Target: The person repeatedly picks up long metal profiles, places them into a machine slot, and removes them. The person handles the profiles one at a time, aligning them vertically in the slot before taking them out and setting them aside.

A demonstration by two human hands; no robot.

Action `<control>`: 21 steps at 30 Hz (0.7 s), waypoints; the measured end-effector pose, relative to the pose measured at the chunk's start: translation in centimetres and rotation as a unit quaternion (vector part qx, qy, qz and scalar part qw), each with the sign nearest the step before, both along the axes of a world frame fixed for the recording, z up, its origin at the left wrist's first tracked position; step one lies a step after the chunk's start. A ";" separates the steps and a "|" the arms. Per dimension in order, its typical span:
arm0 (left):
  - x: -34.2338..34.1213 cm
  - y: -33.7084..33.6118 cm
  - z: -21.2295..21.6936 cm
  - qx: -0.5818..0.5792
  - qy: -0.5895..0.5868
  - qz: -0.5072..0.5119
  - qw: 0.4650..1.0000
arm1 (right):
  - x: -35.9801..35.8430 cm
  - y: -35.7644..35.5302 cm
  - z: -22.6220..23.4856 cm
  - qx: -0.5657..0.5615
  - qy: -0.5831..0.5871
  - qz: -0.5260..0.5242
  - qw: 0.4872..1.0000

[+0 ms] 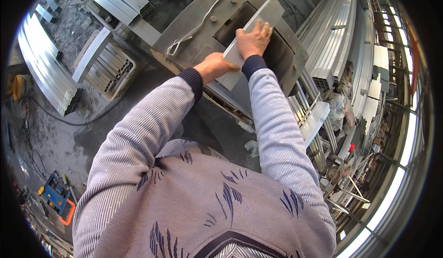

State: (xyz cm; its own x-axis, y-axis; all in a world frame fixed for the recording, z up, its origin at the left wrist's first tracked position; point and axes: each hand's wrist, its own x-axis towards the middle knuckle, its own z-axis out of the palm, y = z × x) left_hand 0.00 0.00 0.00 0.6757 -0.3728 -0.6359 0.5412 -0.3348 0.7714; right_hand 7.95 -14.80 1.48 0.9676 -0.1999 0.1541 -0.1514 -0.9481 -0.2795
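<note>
A pale grey rectangular metal profile (pixel 269 14) lies slantwise across a grey steel machine table (pixel 194 45), over a dark opening in its top. My left hand (pixel 214 67) is closed on the profile's near end, its thumb lying along the upper face and its other fingers partly hidden. Farther up, my right hand (pixel 254 41) is closed over the profile, with the fingers across its top and right side. A white cord (pixel 201 23) trails over the table to the left of both hands.
Long aluminium profiles (pixel 330 41) are stacked at the right, and more profiles (pixel 44 61) lie at the left. A crate (pixel 131 80) of short cut profiles stands left of the machine. A blue tool with an orange handle (pixel 57 195) is at the lower left. A cable (pixel 78 123) crosses the floor.
</note>
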 end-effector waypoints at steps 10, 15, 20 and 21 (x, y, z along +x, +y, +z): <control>-7.2 2.9 -1.9 -0.115 0.015 0.070 0.991 | -6.7 4.0 0.3 -0.033 -0.025 0.021 0.999; -10.9 5.1 -2.3 -0.141 0.030 0.075 0.987 | -10.2 5.9 -0.2 -0.030 -0.015 0.021 0.999; -13.2 6.5 -2.0 -0.146 0.036 0.071 0.986 | -12.5 7.3 0.3 -0.030 -0.008 0.022 0.999; -13.7 6.7 -1.9 -0.137 0.036 0.069 0.988 | -13.1 7.6 0.3 -0.031 -0.011 0.022 0.999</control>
State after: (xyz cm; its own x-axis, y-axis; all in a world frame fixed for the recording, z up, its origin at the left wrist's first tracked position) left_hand -13.73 6.71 -1.93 0.6888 -0.4446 -0.5727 0.6239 -0.0388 0.7805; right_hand -5.10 -7.18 1.80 0.9714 -0.1463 0.1869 -0.1032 -0.9694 -0.2227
